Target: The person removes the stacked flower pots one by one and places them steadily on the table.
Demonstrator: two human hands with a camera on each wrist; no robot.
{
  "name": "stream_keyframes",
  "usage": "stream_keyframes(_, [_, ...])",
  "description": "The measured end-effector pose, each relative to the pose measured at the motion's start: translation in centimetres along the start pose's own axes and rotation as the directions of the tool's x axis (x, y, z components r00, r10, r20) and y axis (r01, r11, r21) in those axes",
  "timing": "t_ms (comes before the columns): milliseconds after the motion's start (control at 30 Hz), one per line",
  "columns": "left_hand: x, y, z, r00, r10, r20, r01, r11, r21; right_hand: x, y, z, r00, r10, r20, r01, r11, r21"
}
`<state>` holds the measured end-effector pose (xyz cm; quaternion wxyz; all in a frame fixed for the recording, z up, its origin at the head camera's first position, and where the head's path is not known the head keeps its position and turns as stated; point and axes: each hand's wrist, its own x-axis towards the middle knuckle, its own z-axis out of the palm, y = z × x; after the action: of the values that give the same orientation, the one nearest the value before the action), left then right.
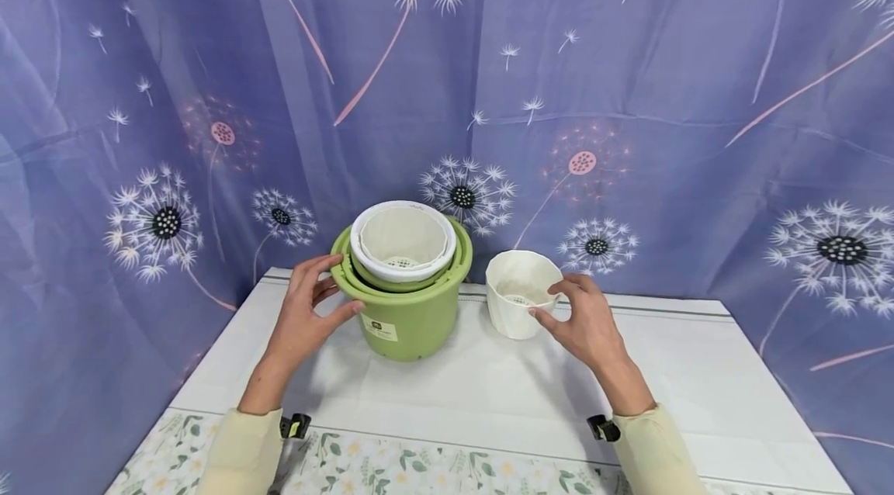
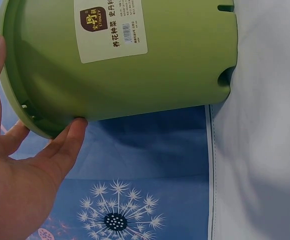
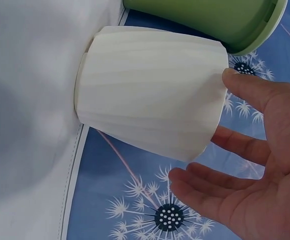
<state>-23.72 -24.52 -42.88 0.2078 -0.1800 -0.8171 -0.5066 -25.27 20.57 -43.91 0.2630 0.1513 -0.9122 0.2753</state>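
Observation:
A large green flowerpot (image 1: 415, 328) with a paper label (image 2: 115, 30) stands upright on the table. Nested in it are a smaller green pot, mostly hidden, a white-rimmed pot (image 1: 401, 275) and a cream pot (image 1: 405, 231) with drainage holes. My left hand (image 1: 302, 322) holds the big pot's rim from the left, thumb in front and fingers around the side. To the right stands a small white fluted flowerpot (image 1: 513, 318). Its right rim is pinched by my right hand (image 1: 589, 322), thumb on the near side and index finger over the edge, other fingers beside the wall.
White cloth covers the table (image 1: 433, 402), with a floral strip (image 1: 419, 464) along the front. A purple dandelion-print curtain (image 1: 391, 146) hangs behind and on both sides, close behind the pots. A narrow gap separates the green pot from the white one.

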Motion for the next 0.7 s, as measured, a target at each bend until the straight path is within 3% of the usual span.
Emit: stream_keyframes(700, [0.0, 0.0, 0.0, 1.0, 0.004, -0.003, -0.004, 1.0, -0.003, 0.5, -2.2, -1.3, 0.991, -0.084, -0.102, 0.083, 0.996, -0.011])
